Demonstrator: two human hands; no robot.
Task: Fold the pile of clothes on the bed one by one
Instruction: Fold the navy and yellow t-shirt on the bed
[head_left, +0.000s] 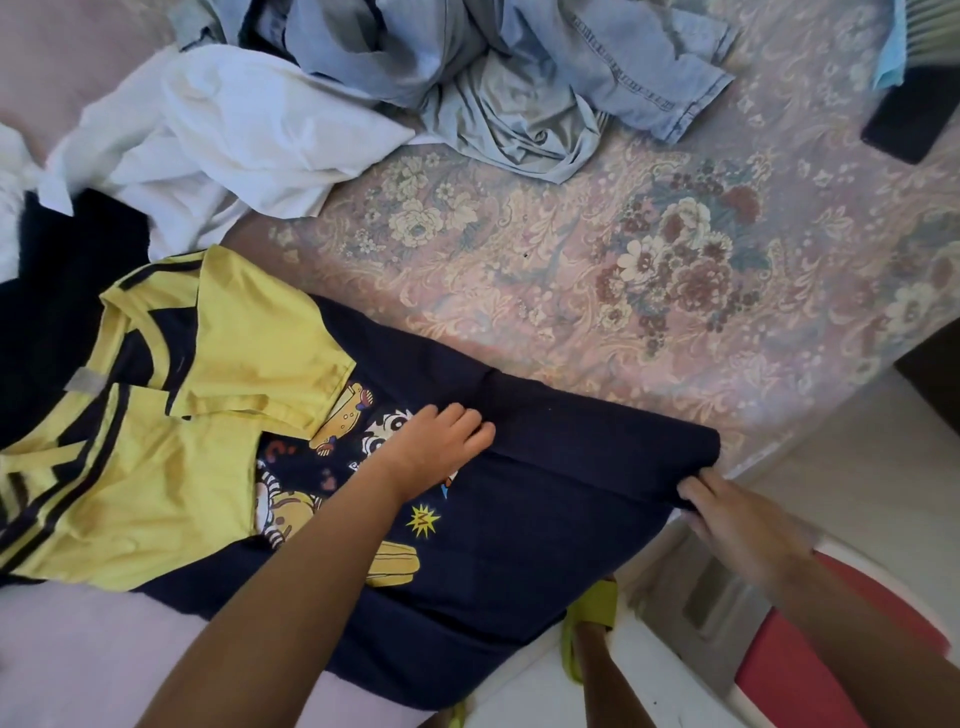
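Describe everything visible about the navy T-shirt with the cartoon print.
The navy T-shirt lies spread on the bed near its edge. It looks like soft cotton, with yellow sleeves, dark stripes and a cartoon print. Both sleeves are folded in over the body. The lower part is partly folded over. The left hand presses on the print beside the fold; the right hand pinches the fold's corner.

A navy T-shirt (519, 519) with yellow sleeves lies on the floral bed (649, 270). The left hand (436, 447) presses its fold; the right hand (737, 519) pinches its hem.
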